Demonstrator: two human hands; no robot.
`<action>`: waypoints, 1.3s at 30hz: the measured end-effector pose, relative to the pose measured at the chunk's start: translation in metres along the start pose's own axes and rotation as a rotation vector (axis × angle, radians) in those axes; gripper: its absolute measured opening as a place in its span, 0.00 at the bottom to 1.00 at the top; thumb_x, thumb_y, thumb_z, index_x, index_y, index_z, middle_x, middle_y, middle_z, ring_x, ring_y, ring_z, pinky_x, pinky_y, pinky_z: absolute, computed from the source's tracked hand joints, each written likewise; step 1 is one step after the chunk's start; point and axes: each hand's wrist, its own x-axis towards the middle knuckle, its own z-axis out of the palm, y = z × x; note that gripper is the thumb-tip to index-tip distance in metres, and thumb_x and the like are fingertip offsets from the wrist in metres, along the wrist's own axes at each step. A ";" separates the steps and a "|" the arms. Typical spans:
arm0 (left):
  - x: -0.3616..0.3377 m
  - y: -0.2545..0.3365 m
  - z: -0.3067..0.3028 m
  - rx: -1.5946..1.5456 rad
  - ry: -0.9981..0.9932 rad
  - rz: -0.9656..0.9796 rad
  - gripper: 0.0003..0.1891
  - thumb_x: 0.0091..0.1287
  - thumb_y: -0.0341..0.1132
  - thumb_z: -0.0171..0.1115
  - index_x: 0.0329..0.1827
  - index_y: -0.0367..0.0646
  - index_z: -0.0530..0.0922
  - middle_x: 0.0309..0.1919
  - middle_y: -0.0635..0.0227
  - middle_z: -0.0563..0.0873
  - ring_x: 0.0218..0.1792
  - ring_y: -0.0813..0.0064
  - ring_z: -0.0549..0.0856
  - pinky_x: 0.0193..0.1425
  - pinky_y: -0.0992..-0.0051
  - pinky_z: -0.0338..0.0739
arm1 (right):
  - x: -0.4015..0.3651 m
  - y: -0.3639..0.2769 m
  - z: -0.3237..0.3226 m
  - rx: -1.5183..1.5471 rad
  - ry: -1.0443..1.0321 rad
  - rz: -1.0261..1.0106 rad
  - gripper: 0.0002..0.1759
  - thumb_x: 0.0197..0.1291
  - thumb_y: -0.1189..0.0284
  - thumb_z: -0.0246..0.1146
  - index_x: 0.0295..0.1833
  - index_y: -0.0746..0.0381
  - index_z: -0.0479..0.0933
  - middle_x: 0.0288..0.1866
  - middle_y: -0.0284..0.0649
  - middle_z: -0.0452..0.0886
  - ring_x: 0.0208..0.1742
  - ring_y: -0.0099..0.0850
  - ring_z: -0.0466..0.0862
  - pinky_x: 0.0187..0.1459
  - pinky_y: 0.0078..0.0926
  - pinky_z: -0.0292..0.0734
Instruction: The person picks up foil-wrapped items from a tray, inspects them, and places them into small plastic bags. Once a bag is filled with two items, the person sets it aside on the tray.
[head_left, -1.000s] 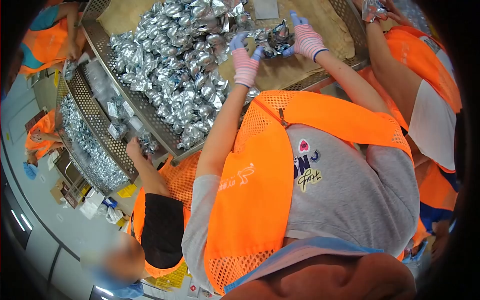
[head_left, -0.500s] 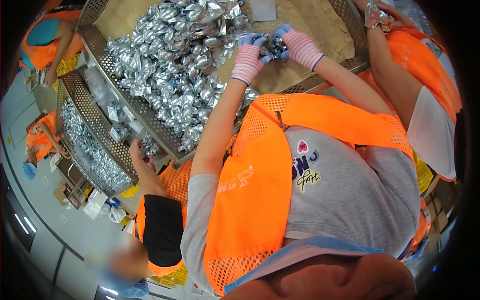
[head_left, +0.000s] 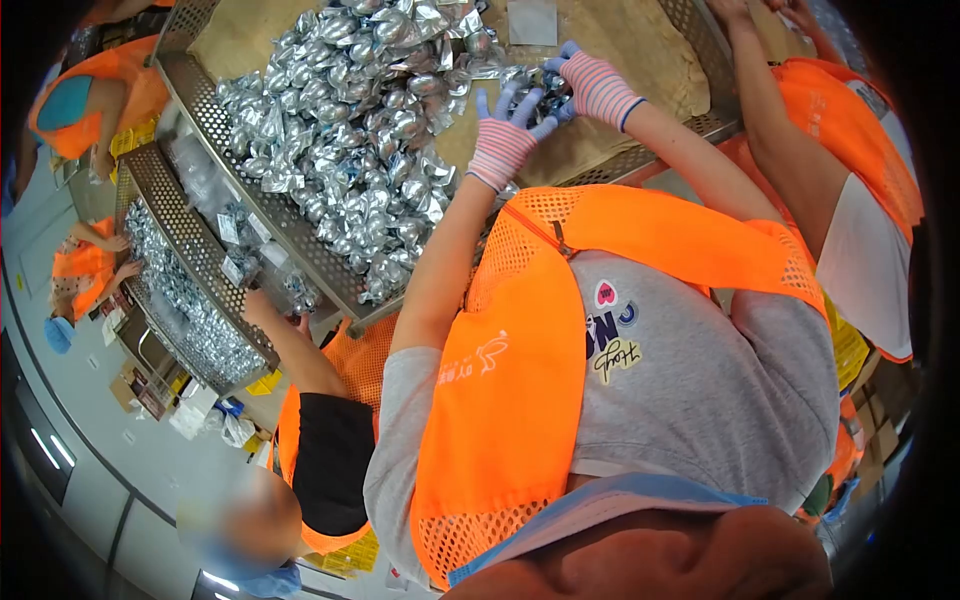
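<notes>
Both my hands wear pink-and-white striped gloves with bluish fingertips. A small clear bag of silver foil-wrapped pieces (head_left: 536, 92) lies between them on the brown tray lining (head_left: 625, 40). My left hand (head_left: 506, 138) is open at the bag's near left side, fingers spread, its thumb side by the bag. Against the bag's right side, my right hand (head_left: 597, 90) has its fingers bent round it; part of them is hidden. A large heap of loose silver foil-wrapped pieces (head_left: 350, 130) lies left of my hands.
The tray has a perforated metal rim (head_left: 235, 165). A pale square sheet (head_left: 532, 22) lies beyond the bag. At left, a second perforated tray (head_left: 195, 260) holds more foil pieces. Co-workers in orange vests stand on both sides; one co-worker's hand (head_left: 262, 308) is near clear bags.
My left hand has drawn back a little toward me and its fingers have spread. My right hand stays at the bag. The left co-worker's hand has shifted slightly left.
</notes>
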 end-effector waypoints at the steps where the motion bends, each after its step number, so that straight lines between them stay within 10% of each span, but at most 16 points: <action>1: -0.001 0.002 0.000 0.031 -0.057 0.030 0.17 0.57 0.45 0.56 0.49 0.82 0.74 0.60 0.72 0.68 0.62 0.55 0.65 0.62 0.42 0.54 | -0.001 -0.002 -0.001 0.013 0.008 0.021 0.32 0.35 0.69 0.72 0.53 0.55 0.73 0.50 0.46 0.71 0.47 0.44 0.78 0.48 0.36 0.76; 11: 0.000 -0.004 -0.001 -0.004 -0.039 0.180 0.22 0.58 0.36 0.50 0.52 0.80 0.72 0.59 0.72 0.70 0.58 0.54 0.69 0.59 0.52 0.64 | 0.012 0.034 0.008 0.070 0.066 -0.393 0.29 0.40 0.78 0.67 0.54 0.59 0.72 0.46 0.46 0.72 0.45 0.43 0.78 0.47 0.32 0.76; 15: 0.001 -0.005 -0.003 -0.051 -0.018 0.179 0.22 0.58 0.35 0.50 0.53 0.80 0.72 0.58 0.72 0.71 0.57 0.53 0.69 0.60 0.52 0.64 | 0.012 0.019 0.002 0.274 -0.128 -0.158 0.23 0.42 0.80 0.64 0.49 0.60 0.73 0.41 0.44 0.75 0.41 0.42 0.79 0.42 0.33 0.77; 20: 0.001 -0.003 -0.002 -0.007 -0.026 0.177 0.22 0.57 0.36 0.52 0.52 0.80 0.72 0.58 0.73 0.72 0.58 0.55 0.69 0.60 0.52 0.64 | 0.013 -0.001 0.003 -0.293 -0.053 -0.139 0.20 0.44 0.78 0.62 0.47 0.59 0.73 0.41 0.44 0.75 0.38 0.44 0.80 0.36 0.36 0.77; 27: 0.001 -0.007 0.000 -0.095 0.013 0.170 0.22 0.57 0.36 0.51 0.52 0.78 0.73 0.57 0.71 0.72 0.57 0.57 0.70 0.59 0.53 0.65 | 0.023 0.008 0.011 -0.091 0.023 -0.071 0.22 0.42 0.79 0.63 0.48 0.59 0.74 0.42 0.47 0.76 0.39 0.46 0.80 0.39 0.37 0.77; 29: 0.000 -0.009 0.000 -0.036 -0.047 0.196 0.22 0.57 0.36 0.51 0.52 0.78 0.73 0.58 0.71 0.71 0.57 0.57 0.70 0.59 0.53 0.65 | 0.029 0.031 0.003 0.101 -0.028 -0.406 0.17 0.44 0.74 0.64 0.44 0.59 0.77 0.36 0.47 0.80 0.37 0.45 0.81 0.38 0.36 0.77; 39: -0.004 -0.010 -0.012 -0.050 0.044 0.153 0.26 0.50 0.36 0.63 0.53 0.76 0.73 0.59 0.68 0.69 0.59 0.58 0.67 0.60 0.52 0.62 | 0.031 0.010 -0.017 -0.043 -0.104 -0.092 0.19 0.41 0.76 0.66 0.44 0.53 0.79 0.36 0.42 0.81 0.41 0.39 0.81 0.40 0.34 0.76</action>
